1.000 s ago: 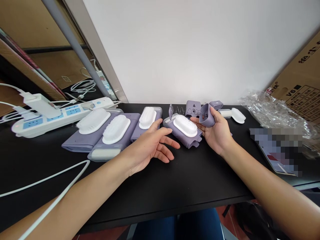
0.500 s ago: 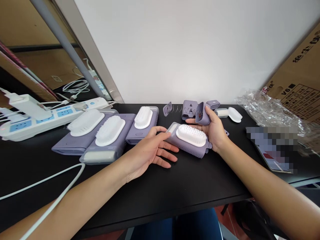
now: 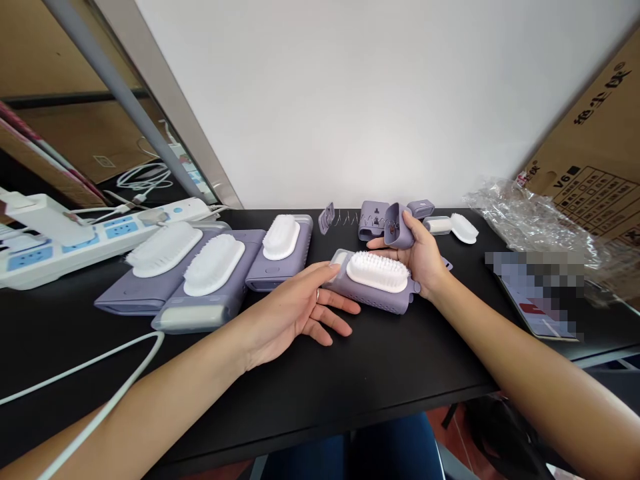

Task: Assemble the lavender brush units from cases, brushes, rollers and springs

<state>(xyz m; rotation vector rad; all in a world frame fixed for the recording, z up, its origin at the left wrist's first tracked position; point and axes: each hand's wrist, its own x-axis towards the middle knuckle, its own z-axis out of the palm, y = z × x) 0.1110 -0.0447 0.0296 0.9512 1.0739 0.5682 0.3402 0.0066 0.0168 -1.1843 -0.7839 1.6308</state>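
Observation:
My right hand [image 3: 423, 257] grips a hollow purple plastic piece [image 3: 393, 230], its open end facing left. Just below it, a purple brush unit [image 3: 375, 297] lies on the black table, with a white oval bristle pad [image 3: 377, 270] on top and a translucent end at its left. My left hand [image 3: 315, 303] is beside that translucent end, one fingertip at it and the other fingers spread apart over the table. Behind the right hand stands another purple piece [image 3: 373, 212]. A thin metal spring [image 3: 353, 219] stretches from near a small purple plate [image 3: 327, 219].
Several similar brush units [image 3: 280, 257] lie at the left, by a white power strip [image 3: 125, 230]. A white cable [image 3: 145, 360] crosses my left forearm. At the right are a loose brush head [image 3: 464, 228], clear plastic wrap [image 3: 530, 210], a blurred phone-like object [image 3: 543, 307] and a cardboard box [image 3: 595, 160].
The whole view has shifted slightly to the left. My left hand's fingers sit a little differently at the brush unit's end; the right hand keeps its hold on the hollow piece.

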